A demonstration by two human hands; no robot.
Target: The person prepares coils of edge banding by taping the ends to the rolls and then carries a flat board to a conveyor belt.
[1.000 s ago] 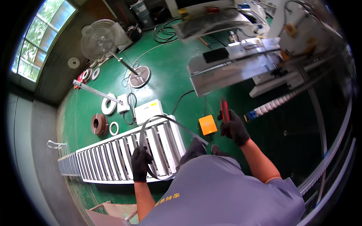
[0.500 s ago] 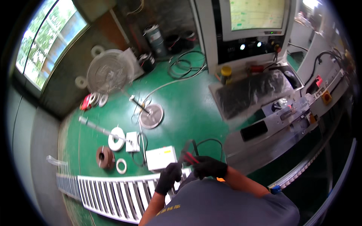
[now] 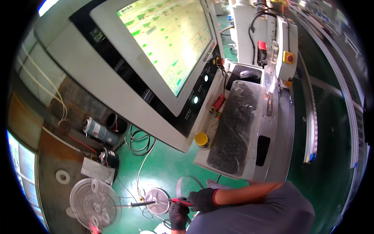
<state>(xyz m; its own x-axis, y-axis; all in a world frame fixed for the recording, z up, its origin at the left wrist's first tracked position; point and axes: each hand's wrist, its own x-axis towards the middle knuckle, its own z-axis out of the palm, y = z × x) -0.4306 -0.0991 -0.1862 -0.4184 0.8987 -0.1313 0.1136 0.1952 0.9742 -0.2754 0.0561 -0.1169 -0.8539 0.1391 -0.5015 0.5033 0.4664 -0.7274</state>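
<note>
Low in the view, the person's two hands, both in black gloves, meet close together above the green floor (image 3: 222, 165). The right hand (image 3: 203, 199) has its fingers wrapped round a slim red hand tool (image 3: 181, 202), which points left and crosses just over the left hand (image 3: 179, 215). The left hand's fingers are curled beneath it, but whether they pinch anything cannot be told. A thin, flat grey strip (image 3: 180, 185) arches in a loop above both hands, one side running down to the tool. Left of them stands a fan with a round wire cage (image 3: 95, 203) and a round grey base (image 3: 157, 201). Above, a large grey-framed screen (image 3: 167, 46) glows yellow-green. At its right, a table (image 3: 202, 158) bears a dark, plastic-covered panel (image 3: 235, 130), with a yellow-lidded jar (image 3: 201, 139) beside the panel's left edge. A flat black rectangular object (image 3: 263, 151) lies on the grey metal surface (image 3: 276, 156) to the right.
</note>
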